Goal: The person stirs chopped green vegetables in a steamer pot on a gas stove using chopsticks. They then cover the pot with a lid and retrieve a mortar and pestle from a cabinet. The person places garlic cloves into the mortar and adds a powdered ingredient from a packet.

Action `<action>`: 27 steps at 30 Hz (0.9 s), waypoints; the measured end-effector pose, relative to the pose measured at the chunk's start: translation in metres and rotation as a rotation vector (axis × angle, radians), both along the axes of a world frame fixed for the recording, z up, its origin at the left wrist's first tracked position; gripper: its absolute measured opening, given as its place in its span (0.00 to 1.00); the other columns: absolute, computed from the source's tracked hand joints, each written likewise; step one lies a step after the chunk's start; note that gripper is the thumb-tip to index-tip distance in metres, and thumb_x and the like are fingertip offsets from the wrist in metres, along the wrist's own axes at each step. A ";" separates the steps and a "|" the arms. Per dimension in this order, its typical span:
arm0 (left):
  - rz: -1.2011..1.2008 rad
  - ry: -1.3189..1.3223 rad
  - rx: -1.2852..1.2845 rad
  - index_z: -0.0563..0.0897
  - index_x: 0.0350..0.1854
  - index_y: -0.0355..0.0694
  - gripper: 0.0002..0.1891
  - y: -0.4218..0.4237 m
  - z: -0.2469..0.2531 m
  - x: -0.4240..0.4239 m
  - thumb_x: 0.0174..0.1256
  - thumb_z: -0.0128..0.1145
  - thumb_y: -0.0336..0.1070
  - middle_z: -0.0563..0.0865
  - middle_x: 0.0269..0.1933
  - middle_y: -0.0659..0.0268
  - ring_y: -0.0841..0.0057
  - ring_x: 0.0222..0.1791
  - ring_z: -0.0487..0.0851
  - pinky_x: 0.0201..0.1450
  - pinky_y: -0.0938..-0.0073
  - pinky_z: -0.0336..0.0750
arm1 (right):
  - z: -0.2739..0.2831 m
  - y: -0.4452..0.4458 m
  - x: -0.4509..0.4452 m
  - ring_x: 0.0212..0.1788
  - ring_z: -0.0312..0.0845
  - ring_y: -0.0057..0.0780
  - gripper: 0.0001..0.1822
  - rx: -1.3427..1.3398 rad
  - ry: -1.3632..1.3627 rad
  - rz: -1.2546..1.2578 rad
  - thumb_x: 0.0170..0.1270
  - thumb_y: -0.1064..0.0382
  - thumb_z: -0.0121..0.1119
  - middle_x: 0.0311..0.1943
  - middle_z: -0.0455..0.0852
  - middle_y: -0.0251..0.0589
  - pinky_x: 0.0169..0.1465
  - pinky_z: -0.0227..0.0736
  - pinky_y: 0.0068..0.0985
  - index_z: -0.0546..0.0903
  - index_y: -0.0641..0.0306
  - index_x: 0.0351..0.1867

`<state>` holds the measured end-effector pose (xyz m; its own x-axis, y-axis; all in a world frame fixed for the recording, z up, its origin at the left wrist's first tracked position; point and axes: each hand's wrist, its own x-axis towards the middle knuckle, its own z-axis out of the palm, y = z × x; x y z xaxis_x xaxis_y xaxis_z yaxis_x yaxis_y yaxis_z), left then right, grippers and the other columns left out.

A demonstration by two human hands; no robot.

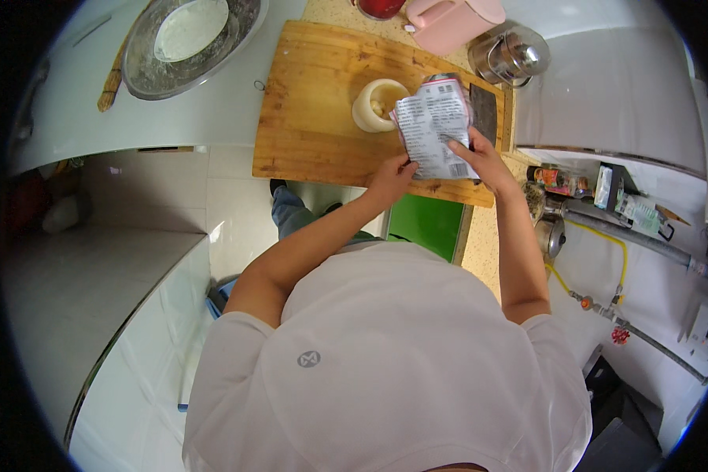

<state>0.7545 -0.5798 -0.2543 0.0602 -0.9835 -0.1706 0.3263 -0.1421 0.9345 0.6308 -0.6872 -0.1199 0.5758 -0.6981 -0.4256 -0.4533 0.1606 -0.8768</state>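
Observation:
A printed foil packet is held up over the right part of a wooden cutting board. My right hand grips its right edge, with the thumb lying across the printed face. At the packet's lower left corner, my left hand pinches the edge between thumb and fingers. Just left of the packet stands a cream-coloured mortar with pale pieces inside, which look like garlic cloves. Behind the packet, the dark blade of a cleaver lies on the board, partly hidden.
A pink kettle and a glass-and-metal canister stand past the board's far right corner. On the left counter are a metal basin holding a white floury plate and a straw brush. Jars and a lidded pot are at the right.

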 end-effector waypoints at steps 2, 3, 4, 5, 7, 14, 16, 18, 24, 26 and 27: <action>-0.026 -0.107 0.011 0.78 0.41 0.32 0.11 -0.002 -0.016 -0.003 0.63 0.49 0.33 0.79 0.27 0.67 0.82 0.27 0.72 0.33 0.79 0.69 | -0.012 -0.002 -0.006 0.45 0.69 0.16 0.19 -0.019 0.062 0.031 0.62 0.63 0.56 0.44 0.78 0.30 0.50 0.64 0.18 0.71 0.64 0.54; -0.003 -0.088 -0.005 0.78 0.42 0.32 0.11 -0.002 -0.014 -0.003 0.63 0.49 0.33 0.79 0.27 0.67 0.82 0.27 0.72 0.32 0.78 0.69 | -0.012 -0.004 -0.006 0.45 0.69 0.16 0.19 -0.019 0.046 0.028 0.62 0.63 0.55 0.45 0.78 0.30 0.50 0.64 0.18 0.71 0.64 0.54; 0.019 -0.069 -0.021 0.78 0.42 0.32 0.11 -0.002 -0.012 -0.004 0.63 0.49 0.33 0.79 0.27 0.66 0.82 0.26 0.72 0.32 0.78 0.69 | -0.012 -0.005 -0.006 0.46 0.69 0.16 0.18 -0.020 0.030 0.024 0.62 0.62 0.55 0.45 0.77 0.30 0.51 0.64 0.18 0.71 0.64 0.53; 0.041 -0.049 -0.036 0.78 0.42 0.32 0.11 -0.002 -0.010 -0.003 0.63 0.49 0.33 0.80 0.27 0.65 0.81 0.26 0.72 0.32 0.78 0.69 | -0.012 -0.005 -0.006 0.47 0.68 0.16 0.18 -0.021 0.014 0.021 0.62 0.62 0.55 0.46 0.77 0.30 0.51 0.63 0.18 0.71 0.64 0.53; 0.030 -0.059 -0.041 0.78 0.42 0.32 0.11 -0.002 -0.005 0.000 0.62 0.49 0.34 0.80 0.27 0.65 0.81 0.26 0.73 0.32 0.77 0.69 | -0.002 -0.003 -0.002 0.47 0.68 0.17 0.18 -0.014 0.021 0.017 0.62 0.62 0.55 0.46 0.77 0.31 0.52 0.63 0.18 0.71 0.65 0.52; 0.031 -0.104 -0.054 0.78 0.43 0.33 0.11 0.000 -0.005 0.000 0.62 0.49 0.34 0.80 0.27 0.65 0.81 0.25 0.73 0.32 0.76 0.70 | -0.004 0.002 -0.005 0.47 0.68 0.17 0.17 -0.040 -0.024 0.011 0.62 0.63 0.55 0.45 0.78 0.31 0.52 0.63 0.18 0.72 0.65 0.52; 0.021 -0.042 -0.007 0.78 0.43 0.34 0.11 0.001 -0.003 0.001 0.62 0.49 0.34 0.80 0.27 0.65 0.80 0.25 0.73 0.32 0.76 0.70 | 0.000 0.005 -0.006 0.46 0.68 0.16 0.17 -0.012 -0.057 -0.004 0.62 0.63 0.55 0.45 0.78 0.30 0.52 0.63 0.18 0.72 0.65 0.52; 0.012 -0.056 0.021 0.78 0.43 0.34 0.11 0.002 -0.002 0.001 0.62 0.49 0.33 0.80 0.27 0.65 0.80 0.25 0.73 0.32 0.76 0.70 | -0.007 0.004 -0.004 0.47 0.68 0.16 0.17 -0.029 -0.010 0.016 0.62 0.63 0.55 0.46 0.78 0.31 0.52 0.63 0.18 0.72 0.64 0.52; 0.016 0.026 0.011 0.78 0.41 0.34 0.10 -0.001 -0.020 -0.004 0.61 0.50 0.32 0.80 0.28 0.66 0.80 0.26 0.74 0.32 0.77 0.70 | -0.001 0.006 -0.002 0.47 0.67 0.15 0.18 -0.025 -0.067 0.017 0.63 0.62 0.55 0.47 0.77 0.30 0.52 0.62 0.17 0.71 0.64 0.53; -0.025 -0.003 0.030 0.79 0.41 0.34 0.10 -0.003 -0.031 -0.005 0.61 0.50 0.32 0.80 0.28 0.66 0.80 0.27 0.74 0.32 0.77 0.70 | -0.011 0.007 -0.008 0.47 0.67 0.15 0.18 -0.017 -0.024 0.011 0.63 0.63 0.55 0.47 0.77 0.30 0.52 0.62 0.18 0.71 0.64 0.53; -0.005 -0.022 0.008 0.78 0.41 0.34 0.10 -0.005 -0.025 -0.003 0.61 0.50 0.32 0.81 0.29 0.66 0.80 0.27 0.74 0.32 0.77 0.70 | -0.016 0.004 -0.009 0.47 0.67 0.15 0.18 -0.022 -0.006 0.009 0.63 0.63 0.54 0.47 0.77 0.30 0.53 0.62 0.18 0.71 0.64 0.53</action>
<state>0.7515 -0.5847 -0.2788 0.0589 -0.9824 -0.1774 0.3052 -0.1515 0.9402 0.6219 -0.6833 -0.1356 0.5849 -0.7017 -0.4069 -0.4493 0.1375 -0.8828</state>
